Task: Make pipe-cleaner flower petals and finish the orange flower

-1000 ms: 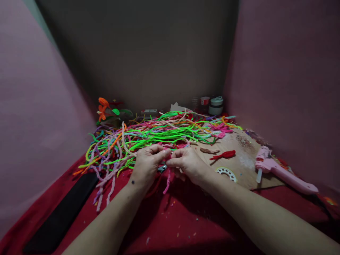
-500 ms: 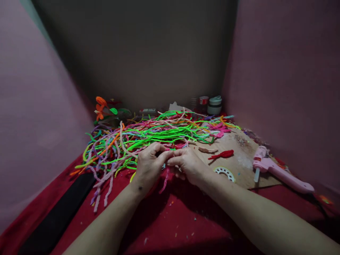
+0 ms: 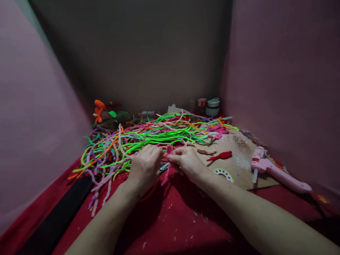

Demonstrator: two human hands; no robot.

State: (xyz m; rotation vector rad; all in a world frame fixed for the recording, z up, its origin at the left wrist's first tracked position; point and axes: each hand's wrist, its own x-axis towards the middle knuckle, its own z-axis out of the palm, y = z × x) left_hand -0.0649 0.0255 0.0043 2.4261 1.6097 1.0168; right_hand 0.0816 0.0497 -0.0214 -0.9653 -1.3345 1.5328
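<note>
Our left hand (image 3: 147, 165) had turned knuckles-up and drawn slightly left since the earlier frame, baring the pink fuzzy strip (image 3: 169, 149) between our hands, just right of the scissors (image 3: 164, 168). Our right hand (image 3: 187, 162) pinched its middle between thumb and finger; our left fingers were curled, their grip hidden from us. We judged the strip light, soft and bendy, hardly slippery, best pinched mid-length to spare its fuzz.

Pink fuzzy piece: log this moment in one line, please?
right hand: pinching pink fuzzy piece; left hand: beside it, hold unclear; glue gun: at right
</note>
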